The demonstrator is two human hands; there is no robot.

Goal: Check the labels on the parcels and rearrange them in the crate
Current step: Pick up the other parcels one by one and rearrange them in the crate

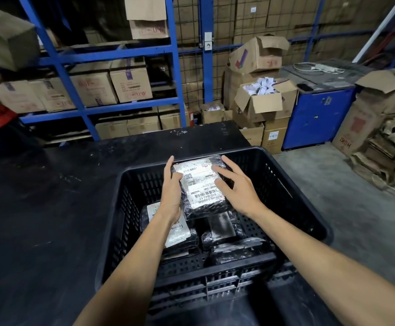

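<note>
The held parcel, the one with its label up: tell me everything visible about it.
The parcel is a flat, dark packet in glossy wrap with a white printed label facing up, showing barcodes and a QR code. It is held above the crate, over other parcels. The left hand grips its left edge; the right hand rests spread fingers on its right side.

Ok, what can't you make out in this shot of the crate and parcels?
Head view only:
- Held parcel: small label print blurred; left hand covers its left edge.
- Lower-left parcel: label partly behind the left forearm.
- Dark parcels: no labels showing.
- Crate floor: hidden under parcels.
</note>
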